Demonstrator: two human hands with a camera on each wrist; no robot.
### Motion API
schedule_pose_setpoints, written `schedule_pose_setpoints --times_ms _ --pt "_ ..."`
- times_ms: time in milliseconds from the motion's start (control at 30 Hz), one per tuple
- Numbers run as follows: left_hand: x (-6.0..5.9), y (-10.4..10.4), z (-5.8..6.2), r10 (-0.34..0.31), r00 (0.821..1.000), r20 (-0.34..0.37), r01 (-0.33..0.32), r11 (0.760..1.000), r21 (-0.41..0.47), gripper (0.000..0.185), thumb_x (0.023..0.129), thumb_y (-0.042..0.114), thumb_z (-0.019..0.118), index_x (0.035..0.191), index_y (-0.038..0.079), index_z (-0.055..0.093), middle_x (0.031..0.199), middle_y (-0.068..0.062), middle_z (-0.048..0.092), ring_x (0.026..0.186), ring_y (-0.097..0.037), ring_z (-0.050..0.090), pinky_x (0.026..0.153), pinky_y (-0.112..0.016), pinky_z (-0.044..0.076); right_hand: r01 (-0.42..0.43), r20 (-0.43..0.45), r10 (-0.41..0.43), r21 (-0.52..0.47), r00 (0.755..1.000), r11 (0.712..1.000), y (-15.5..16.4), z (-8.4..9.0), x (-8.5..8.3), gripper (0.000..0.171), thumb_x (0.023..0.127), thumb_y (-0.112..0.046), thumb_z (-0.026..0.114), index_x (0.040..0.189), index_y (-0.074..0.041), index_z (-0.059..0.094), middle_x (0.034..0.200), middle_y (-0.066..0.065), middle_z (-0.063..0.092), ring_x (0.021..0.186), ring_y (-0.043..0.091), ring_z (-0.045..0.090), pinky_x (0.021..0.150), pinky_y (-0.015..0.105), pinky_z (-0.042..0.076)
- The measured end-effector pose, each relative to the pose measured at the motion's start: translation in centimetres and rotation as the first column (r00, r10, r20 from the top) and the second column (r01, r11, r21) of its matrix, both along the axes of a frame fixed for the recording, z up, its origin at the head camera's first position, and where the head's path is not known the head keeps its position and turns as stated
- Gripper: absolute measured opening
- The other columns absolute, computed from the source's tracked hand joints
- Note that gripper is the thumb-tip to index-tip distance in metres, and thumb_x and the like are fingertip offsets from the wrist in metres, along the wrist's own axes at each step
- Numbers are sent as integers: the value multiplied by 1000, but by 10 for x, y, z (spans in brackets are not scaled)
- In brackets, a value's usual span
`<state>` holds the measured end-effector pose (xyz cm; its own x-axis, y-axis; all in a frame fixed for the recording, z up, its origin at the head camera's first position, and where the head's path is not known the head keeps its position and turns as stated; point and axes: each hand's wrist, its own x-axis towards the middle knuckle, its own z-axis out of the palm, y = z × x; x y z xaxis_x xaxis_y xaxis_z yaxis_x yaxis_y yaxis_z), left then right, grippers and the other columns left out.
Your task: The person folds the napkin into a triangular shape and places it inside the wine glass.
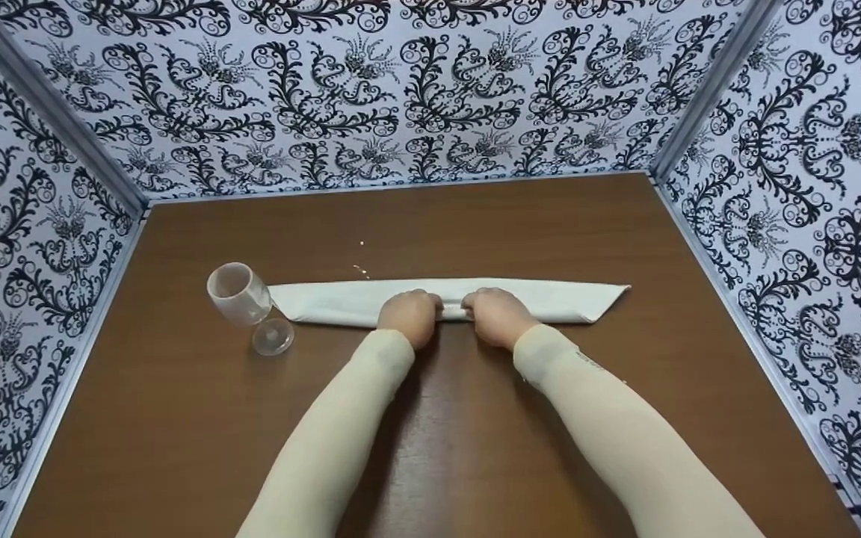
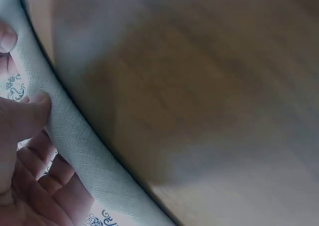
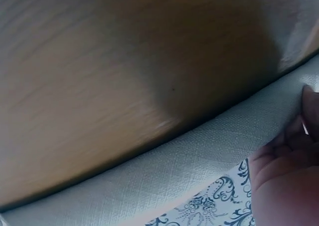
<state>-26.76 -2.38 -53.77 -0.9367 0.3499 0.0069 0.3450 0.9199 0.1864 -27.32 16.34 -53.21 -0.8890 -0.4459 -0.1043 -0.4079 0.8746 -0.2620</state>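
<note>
A white cloth napkin, folded into a long narrow band, lies across the middle of the brown table. Both hands sit side by side at the band's centre, on its near edge. My left hand has its fingers curled over the cloth. In the left wrist view its thumb presses the napkin against the fingers underneath. My right hand grips the same edge, and in the right wrist view its fingers curl under the napkin. Cream sleeves cover both forearms.
A clear stemmed glass lies on its side at the napkin's left end, its foot pointing toward me. Patterned black-and-white walls enclose the table on three sides. A few small crumbs lie just beyond the napkin.
</note>
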Motion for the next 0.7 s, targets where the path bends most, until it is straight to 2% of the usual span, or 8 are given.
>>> schedule_pose_setpoints --times_ms 100,200,367,433,500,567,700 --pt "-2 0 3 10 999 42 -10 1000 0 17 100 14 65 104 19 80 98 -12 76 97 -34 74 86 -49 59 47 9 -47 -26 999 999 -1 2 0 8 106 -15 62 105 -12 69 101 10 73 95 28 68 89 48 56" --pt "-3 1 6 19 997 78 -19 1000 -2 19 102 14 64 107 21 81 102 -11 78 101 -32 74 89 -48 59 66 -26 -67 -34 997 997 -2 2 2 8 105 -17 66 110 -13 70 105 9 72 98 28 70 89 46 57" --pt "-3 2 8 33 994 109 -32 999 -10 20 105 17 63 114 20 79 108 -9 77 105 -30 73 93 -46 59 29 -147 -26 14 989 999 -3 -1 6 8 100 -12 70 105 -13 77 102 9 67 99 31 66 91 45 56" --pt "-2 3 8 33 994 101 -31 999 -20 19 106 21 61 117 19 77 109 -8 75 105 -29 73 92 -46 59 9 -191 -4 30 982 1000 -3 -3 8 8 98 -10 70 100 -11 78 100 9 66 99 32 62 92 46 53" --pt "0 3 7 17 998 60 -14 999 -40 19 107 23 60 117 17 76 109 -9 71 102 -30 73 87 -46 60 -4 -215 12 38 976 999 -3 -4 9 9 98 -9 70 96 -9 79 98 10 64 96 33 59 89 47 51" --pt "4 3 5 -21 1000 -15 19 997 -70 19 107 22 59 114 15 76 108 -9 68 98 -31 71 80 -46 62 -13 -212 23 48 977 999 -4 -3 9 10 98 -9 69 94 -8 78 97 11 63 94 33 57 87 47 51" --pt "14 3 2 -126 980 -157 106 986 -132 19 105 16 59 111 13 77 105 -10 67 91 -31 69 70 -45 62 -32 -175 47 90 984 995 -3 -2 8 14 101 -9 65 96 -8 78 99 10 66 92 32 61 85 47 54"
